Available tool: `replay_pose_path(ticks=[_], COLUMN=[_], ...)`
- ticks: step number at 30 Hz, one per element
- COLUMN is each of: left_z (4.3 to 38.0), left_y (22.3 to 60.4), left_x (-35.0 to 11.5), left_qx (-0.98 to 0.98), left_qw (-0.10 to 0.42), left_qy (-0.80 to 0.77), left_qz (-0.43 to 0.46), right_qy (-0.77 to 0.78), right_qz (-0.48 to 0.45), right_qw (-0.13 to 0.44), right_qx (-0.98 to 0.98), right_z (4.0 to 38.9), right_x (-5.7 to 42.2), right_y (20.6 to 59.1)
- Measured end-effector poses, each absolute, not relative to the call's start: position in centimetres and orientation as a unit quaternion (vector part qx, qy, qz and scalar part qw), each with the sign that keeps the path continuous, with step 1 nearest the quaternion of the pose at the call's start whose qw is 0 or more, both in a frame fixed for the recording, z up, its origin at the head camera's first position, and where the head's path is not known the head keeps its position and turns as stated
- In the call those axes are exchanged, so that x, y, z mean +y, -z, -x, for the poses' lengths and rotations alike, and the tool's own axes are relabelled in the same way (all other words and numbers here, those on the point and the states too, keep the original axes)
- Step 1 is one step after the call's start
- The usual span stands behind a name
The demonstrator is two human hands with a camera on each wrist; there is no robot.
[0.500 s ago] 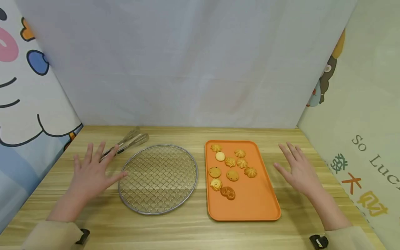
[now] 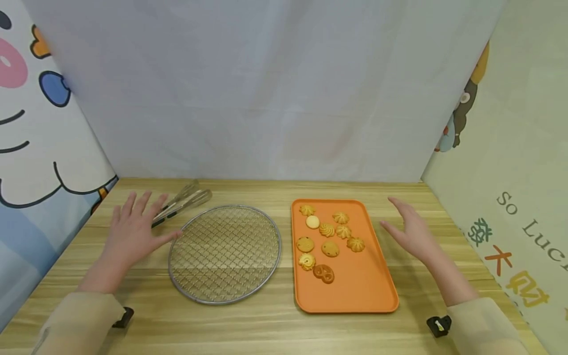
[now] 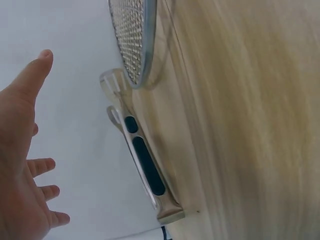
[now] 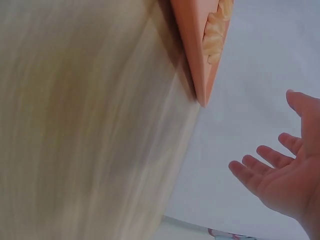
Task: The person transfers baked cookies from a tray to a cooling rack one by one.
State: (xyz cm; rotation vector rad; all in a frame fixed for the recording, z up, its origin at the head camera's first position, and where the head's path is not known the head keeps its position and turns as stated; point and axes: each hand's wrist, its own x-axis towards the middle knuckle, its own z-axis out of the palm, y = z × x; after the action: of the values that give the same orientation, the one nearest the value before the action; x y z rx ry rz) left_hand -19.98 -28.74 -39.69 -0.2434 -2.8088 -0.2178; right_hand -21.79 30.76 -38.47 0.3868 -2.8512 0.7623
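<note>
My left hand [image 2: 133, 231] is spread above the table's left side, its thumb overlapping the edge of a round wire rack [image 2: 224, 256] in the head view. Metal tongs [image 2: 182, 203] with dark grip pads lie behind that hand; the left wrist view shows the tongs [image 3: 145, 160] in full, apart from the fingers. To the right of the orange tray [image 2: 355, 291], my right hand [image 2: 412, 231] hovers with fingers extended, holding nothing. Several cookies of different shapes lie on the tray, among them a brown pretzel-shaped cookie [image 2: 324, 273] and a pale round cookie [image 2: 312, 222].
The wooden table [image 2: 248, 330] meets a white cloth backdrop [image 2: 266, 98] at the back. Printed panels stand at both sides, a cartoon panel [image 2: 44, 148] on the left and a pale green panel [image 2: 523, 148] on the right.
The left hand has shifted slightly right and away from me. My right hand has moved a little left toward the tray and turned more edge-on. Rack, tongs and tray stay put.
</note>
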Motion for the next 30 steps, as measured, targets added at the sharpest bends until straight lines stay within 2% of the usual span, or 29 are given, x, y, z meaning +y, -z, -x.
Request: replay_pose_path(ticks=[5,10,21,30], left_z=[21.1,22.2,24.6,26.2], left_y=[40.3,41.0,41.7,42.3], left_x=[-29.3,-30.2,-31.2,-31.6], left_qx=[-0.977,-0.977,-0.986,-0.983], left_qw=[0.176,0.162,0.071,0.007], left_qy=[0.077,0.1,0.139,0.17], left_qz=[0.098,0.098,0.066,0.065], right_qy=[-0.287,-0.307,-0.366,-0.398], right_qz=[-0.123,-0.108,-0.1,-0.09], right_qw=[0.047,0.004,-0.083,-0.124], right_qx=[-0.949,-0.946,-0.921,-0.905], right_z=[22.8,23.5,25.2,25.9], right_x=[30.5,30.1,30.0,30.4], right_y=[39.0,39.5,41.1,42.0])
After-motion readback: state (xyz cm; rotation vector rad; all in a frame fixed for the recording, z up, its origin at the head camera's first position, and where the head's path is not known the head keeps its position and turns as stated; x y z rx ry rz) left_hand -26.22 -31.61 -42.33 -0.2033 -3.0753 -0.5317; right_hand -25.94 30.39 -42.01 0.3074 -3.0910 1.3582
